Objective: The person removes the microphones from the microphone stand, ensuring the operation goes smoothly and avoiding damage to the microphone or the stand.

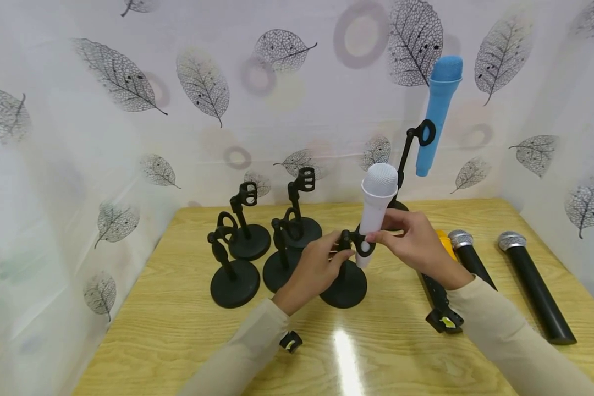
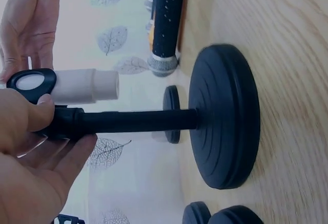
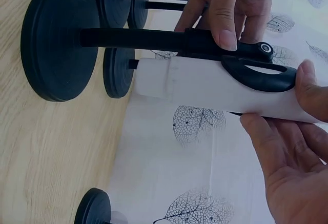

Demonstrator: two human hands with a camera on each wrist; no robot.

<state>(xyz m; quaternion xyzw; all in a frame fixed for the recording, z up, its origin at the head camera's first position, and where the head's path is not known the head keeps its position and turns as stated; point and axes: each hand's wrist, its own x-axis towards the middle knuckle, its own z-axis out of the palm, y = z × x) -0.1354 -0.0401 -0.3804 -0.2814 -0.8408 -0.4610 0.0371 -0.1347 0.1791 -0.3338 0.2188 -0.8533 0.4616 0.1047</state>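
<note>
A white microphone (image 1: 374, 206) sits upright through the ring clip (image 1: 369, 250) of a black desk microphone stand (image 1: 344, 291), its lower end poking out below the ring. My left hand (image 1: 314, 269) grips the top of the stand's stem just under the clip; in the left wrist view, thumb and fingers wrap this stem (image 2: 138, 121). With thumb and fingers, my right hand (image 1: 418, 247) pinches the white microphone at the ring, as the right wrist view shows from close up. The round base (image 3: 59, 39) stands on the wooden table.
Several black stands (image 1: 235, 286) with bare clips are grouped to the left. Behind, a blue microphone (image 1: 438, 110) leans in a taller stand's ring (image 1: 427, 132). Two black microphones (image 1: 534, 286) with silver heads and a partly hidden yellow one (image 1: 444, 242) lie at the right.
</note>
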